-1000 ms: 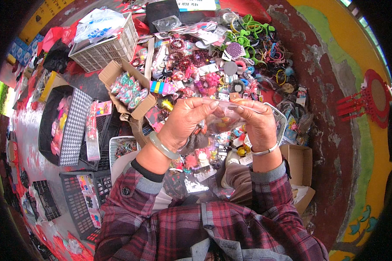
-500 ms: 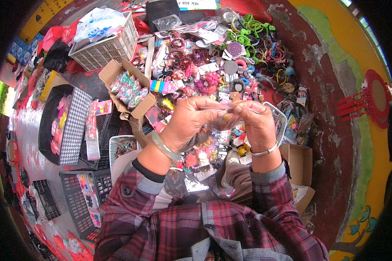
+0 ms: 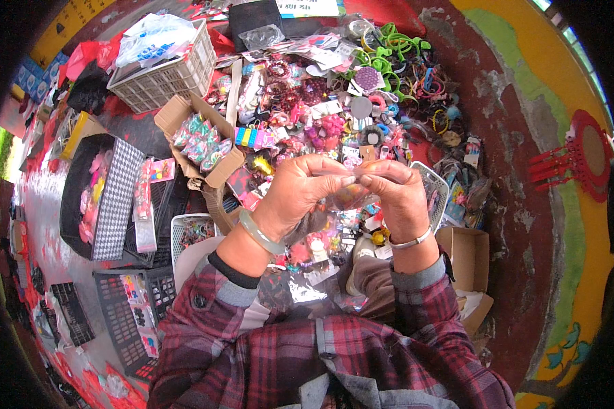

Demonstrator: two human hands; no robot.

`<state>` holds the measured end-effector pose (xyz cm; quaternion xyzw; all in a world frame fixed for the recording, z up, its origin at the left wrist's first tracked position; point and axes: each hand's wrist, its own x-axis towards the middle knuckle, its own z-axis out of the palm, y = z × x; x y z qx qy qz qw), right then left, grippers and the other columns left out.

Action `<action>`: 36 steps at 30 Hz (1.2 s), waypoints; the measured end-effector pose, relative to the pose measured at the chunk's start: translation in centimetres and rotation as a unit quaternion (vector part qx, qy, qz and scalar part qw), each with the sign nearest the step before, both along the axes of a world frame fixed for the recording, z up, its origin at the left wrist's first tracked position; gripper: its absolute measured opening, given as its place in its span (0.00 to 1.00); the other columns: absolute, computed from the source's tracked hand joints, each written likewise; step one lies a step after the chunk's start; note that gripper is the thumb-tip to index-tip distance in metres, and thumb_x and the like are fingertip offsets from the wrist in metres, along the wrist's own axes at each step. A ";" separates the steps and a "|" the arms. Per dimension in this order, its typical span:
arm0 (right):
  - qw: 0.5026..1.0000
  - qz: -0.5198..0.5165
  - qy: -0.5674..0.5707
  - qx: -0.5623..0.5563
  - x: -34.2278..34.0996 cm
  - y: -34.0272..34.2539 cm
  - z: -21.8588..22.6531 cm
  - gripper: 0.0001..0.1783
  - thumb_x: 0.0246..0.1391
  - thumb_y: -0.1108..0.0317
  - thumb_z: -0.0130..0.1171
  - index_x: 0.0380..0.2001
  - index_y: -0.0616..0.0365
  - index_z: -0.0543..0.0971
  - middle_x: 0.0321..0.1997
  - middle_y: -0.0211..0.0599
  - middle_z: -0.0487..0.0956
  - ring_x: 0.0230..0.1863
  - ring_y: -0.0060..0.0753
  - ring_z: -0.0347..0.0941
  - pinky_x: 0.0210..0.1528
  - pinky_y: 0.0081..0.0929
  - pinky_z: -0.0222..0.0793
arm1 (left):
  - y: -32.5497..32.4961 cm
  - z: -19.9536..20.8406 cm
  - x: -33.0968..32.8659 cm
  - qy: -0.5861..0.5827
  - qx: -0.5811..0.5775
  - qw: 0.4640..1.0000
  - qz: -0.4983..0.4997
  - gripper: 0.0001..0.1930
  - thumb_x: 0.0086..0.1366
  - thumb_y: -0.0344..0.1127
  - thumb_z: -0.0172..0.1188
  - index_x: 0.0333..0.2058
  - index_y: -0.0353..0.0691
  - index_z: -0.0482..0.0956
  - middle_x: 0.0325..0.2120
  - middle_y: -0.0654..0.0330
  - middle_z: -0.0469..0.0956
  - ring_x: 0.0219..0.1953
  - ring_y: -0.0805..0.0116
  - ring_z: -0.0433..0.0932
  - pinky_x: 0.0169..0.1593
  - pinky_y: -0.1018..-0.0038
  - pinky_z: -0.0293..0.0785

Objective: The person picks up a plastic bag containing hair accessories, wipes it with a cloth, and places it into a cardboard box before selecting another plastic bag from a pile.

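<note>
Both of my hands pinch the top edge of a small clear plastic bag (image 3: 351, 195). My left hand (image 3: 305, 187), with a pale bangle on its wrist, grips the left part of the edge between thumb and fingers. My right hand (image 3: 397, 198), wearing a silver bracelet, pinches the edge close beside it, the two thumb tips almost meeting. Small coloured pieces show through the bag, too blurred to name. Beneath and beyond the hands spreads a heap of hair accessories (image 3: 327, 126), many of them pink, red and yellow.
An open cardboard box (image 3: 233, 162) of wrapped pieces stands to the left, behind it a beige plastic crate (image 3: 164, 95). Further left is a houndstooth box (image 3: 116, 204). Green headbands (image 3: 392, 51) lie far right. A white basket (image 3: 443, 187) sits beside my right hand.
My right hand has shifted slightly left and its thumb has come in toward my left thumb along the bag's edge. Both hands keep hold of the bag.
</note>
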<state>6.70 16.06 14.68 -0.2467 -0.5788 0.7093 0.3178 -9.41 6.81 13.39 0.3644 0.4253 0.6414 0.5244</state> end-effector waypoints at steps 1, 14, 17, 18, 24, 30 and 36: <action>1.000 -0.003 -0.007 -0.001 0.0 -0.1 0.0 0.06 0.46 0.74 0.61 0.30 0.63 0.80 0.30 0.33 0.80 0.31 0.23 0.75 0.36 0.19 0.70 | -0.1 0.1 0.0 0.005 -0.018 1.000 -0.003 0.07 0.57 0.28 0.61 0.34 0.32 0.80 0.31 0.59 0.80 0.34 0.75 0.77 0.41 0.79 0.72; 0.999 0.004 -0.006 -0.031 -0.2 -0.3 0.1 0.05 0.48 0.74 0.61 0.30 0.63 0.79 0.30 0.32 0.80 0.31 0.21 0.75 0.35 0.18 0.70 | -0.1 0.1 -0.1 0.026 -0.084 0.996 0.000 0.06 0.58 0.29 0.60 0.33 0.33 0.79 0.28 0.63 0.79 0.28 0.81 0.74 0.33 0.84 0.69; 1.000 -0.002 -0.018 -0.018 -0.2 -0.3 -0.1 0.05 0.48 0.74 0.61 0.30 0.63 0.79 0.30 0.31 0.80 0.31 0.20 0.75 0.35 0.16 0.69 | 0.0 0.1 0.2 0.010 -0.026 1.000 0.010 0.06 0.59 0.30 0.59 0.33 0.33 0.80 0.28 0.63 0.79 0.29 0.80 0.74 0.34 0.83 0.69; 1.000 -0.003 -0.020 -0.014 -0.1 -0.3 -0.1 0.05 0.48 0.74 0.61 0.30 0.63 0.79 0.30 0.31 0.80 0.32 0.20 0.75 0.35 0.16 0.69 | 0.0 0.1 0.2 0.017 -0.017 1.000 0.011 0.06 0.59 0.30 0.59 0.33 0.33 0.80 0.28 0.63 0.79 0.30 0.79 0.74 0.35 0.83 0.69; 0.999 0.033 -0.029 -0.008 0.2 -0.2 1.0 0.06 0.46 0.75 0.62 0.30 0.63 0.80 0.32 0.33 0.79 0.35 0.21 0.73 0.38 0.19 0.66 | -0.1 0.2 0.3 0.030 0.019 0.999 0.018 0.07 0.61 0.31 0.58 0.33 0.33 0.80 0.28 0.63 0.79 0.30 0.78 0.74 0.37 0.82 0.69; 0.999 0.019 -0.019 0.041 0.1 -0.3 0.9 0.06 0.46 0.74 0.62 0.29 0.64 0.81 0.31 0.33 0.79 0.34 0.22 0.72 0.38 0.19 0.66 | -0.2 0.0 0.2 0.052 0.012 0.998 0.027 0.09 0.62 0.34 0.58 0.32 0.33 0.80 0.26 0.64 0.79 0.30 0.79 0.74 0.36 0.82 0.68; 0.991 0.014 -0.023 0.134 0.2 0.2 0.3 0.05 0.46 0.74 0.63 0.29 0.62 0.82 0.29 0.33 0.79 0.32 0.22 0.73 0.35 0.20 0.68 | -0.2 0.1 0.0 0.089 0.003 0.995 0.034 0.11 0.62 0.37 0.57 0.30 0.34 0.80 0.25 0.64 0.78 0.29 0.79 0.73 0.35 0.82 0.67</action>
